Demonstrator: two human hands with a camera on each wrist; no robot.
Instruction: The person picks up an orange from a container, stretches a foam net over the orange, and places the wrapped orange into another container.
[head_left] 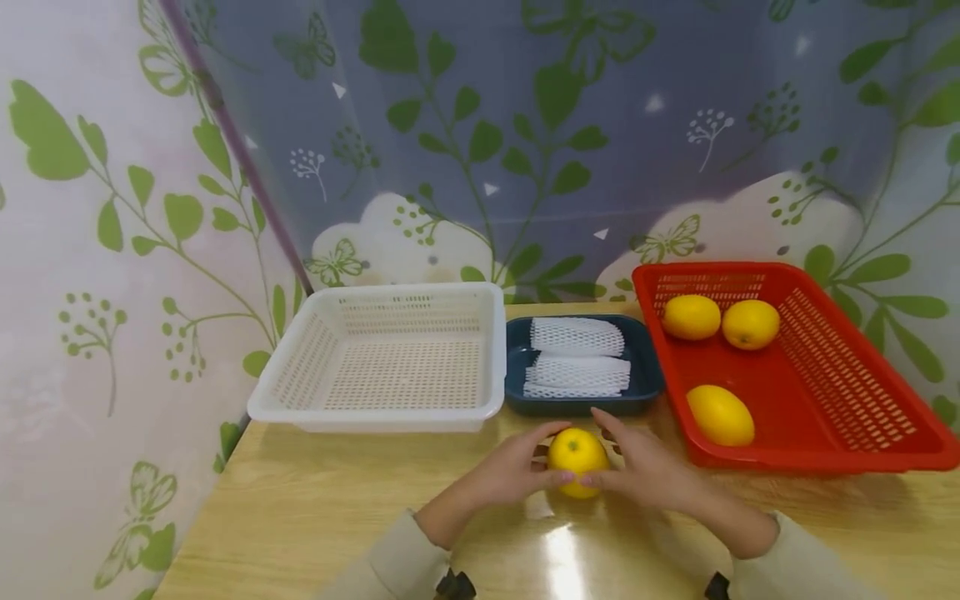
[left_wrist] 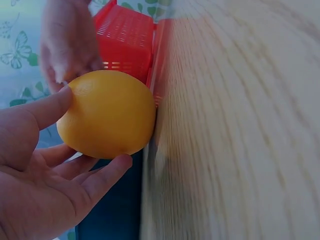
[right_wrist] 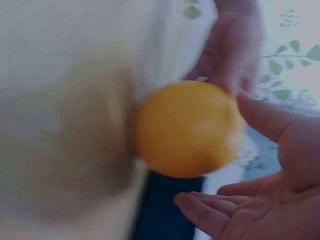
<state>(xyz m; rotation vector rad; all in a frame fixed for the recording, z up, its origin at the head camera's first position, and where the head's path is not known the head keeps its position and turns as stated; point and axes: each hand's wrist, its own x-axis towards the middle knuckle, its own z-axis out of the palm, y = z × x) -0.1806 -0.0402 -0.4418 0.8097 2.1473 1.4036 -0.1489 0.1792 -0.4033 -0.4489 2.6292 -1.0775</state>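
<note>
A smooth, rounded yellow fruit (head_left: 577, 462) with a greenish stem spot on top stands on the wooden table, between the two hands. My left hand (left_wrist: 55, 165) holds it from the left, thumb on one side and fingertips along the other. On the right side, my right hand (right_wrist: 270, 175) has its thumb tip at the fruit's edge, while its spread fingers stay apart from the skin in the right wrist view. Just behind the hands is a dark blue tray (head_left: 517, 402) with white foam net sleeves (head_left: 577, 375) lying in it.
A white plastic basket (head_left: 378, 414) sits left of the blue tray. On the right, a red basket (head_left: 795, 400) contains three more yellow fruits (head_left: 720, 415). A patterned curtain (head_left: 480, 150) hangs behind the table (head_left: 315, 517).
</note>
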